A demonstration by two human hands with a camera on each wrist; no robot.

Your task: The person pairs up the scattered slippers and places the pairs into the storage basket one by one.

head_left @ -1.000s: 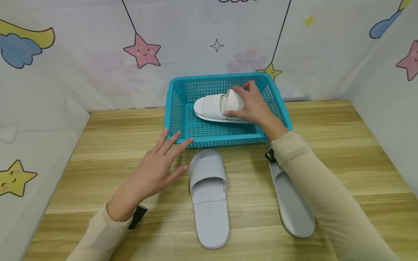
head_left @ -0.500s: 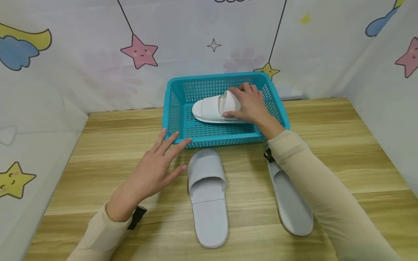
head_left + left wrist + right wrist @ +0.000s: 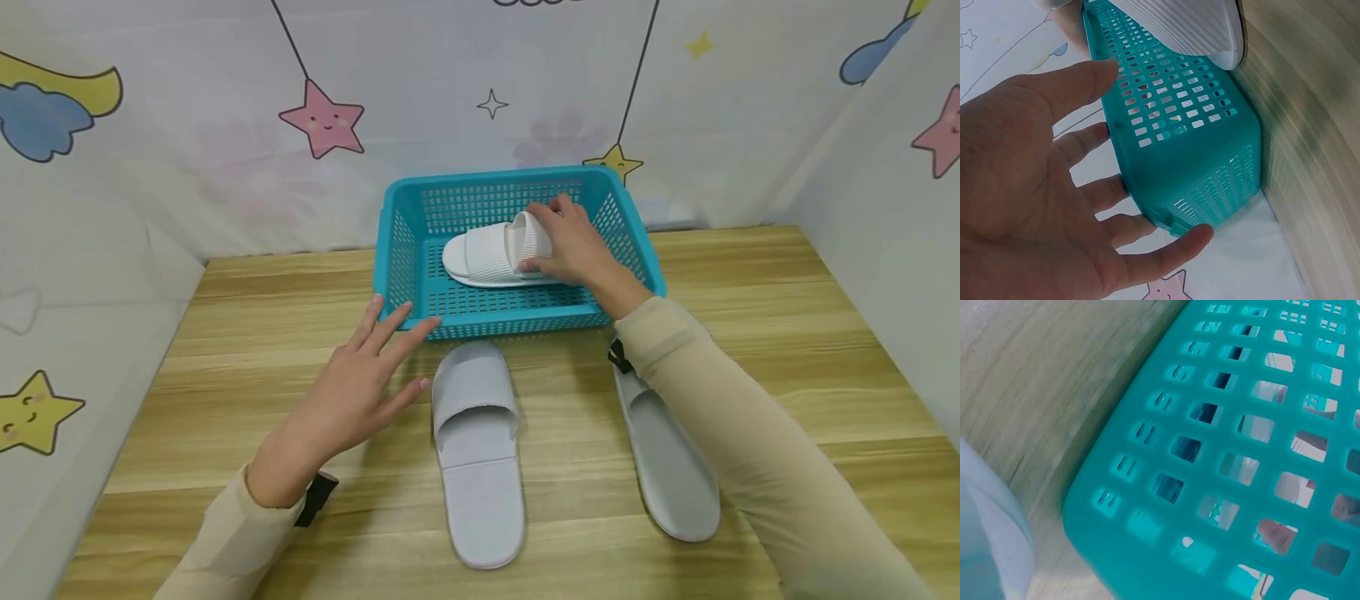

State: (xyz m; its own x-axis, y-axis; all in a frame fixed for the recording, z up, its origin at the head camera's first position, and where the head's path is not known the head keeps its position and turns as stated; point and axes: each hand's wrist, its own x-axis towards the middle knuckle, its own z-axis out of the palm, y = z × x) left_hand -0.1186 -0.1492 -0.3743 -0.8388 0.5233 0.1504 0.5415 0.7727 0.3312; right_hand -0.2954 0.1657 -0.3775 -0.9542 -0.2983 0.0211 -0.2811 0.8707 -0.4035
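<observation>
- On my head feed, the teal basket (image 3: 517,321) stands on the wooden table (image 3: 285,287), close to its back edge, long side facing me.
- Inside the basket, right of its middle, I have the white slippers (image 3: 487,254): two ribbed straps show, with a rounded toe pointing to the basket's left end.
- My right hand (image 3: 577,246) reaches over the basket's front right corner and pinches the right-hand strap, thumb in front and fingers behind. The hand hides the rest of that end from me.
- My left hand (image 3: 348,392) is wide, fingers spread and holding nothing, at the basket's front left corner. I cannot tell how firmly, if at all, the fingertips touch the rim.
- Just in front of the basket, near its middle, one grey slipper (image 3: 480,475) lies sole down, toe towards it.
- In front of the basket's right end lies the other grey slipper (image 3: 671,475), its toe end partly covered by the beige right sleeve (image 3: 720,433).
- My right wrist feed is filled mostly by the basket's perforated wall, so the grip itself is unclear there.
- Behind the basket hangs a pale cloth (image 3: 427,58) printed with stars.
</observation>
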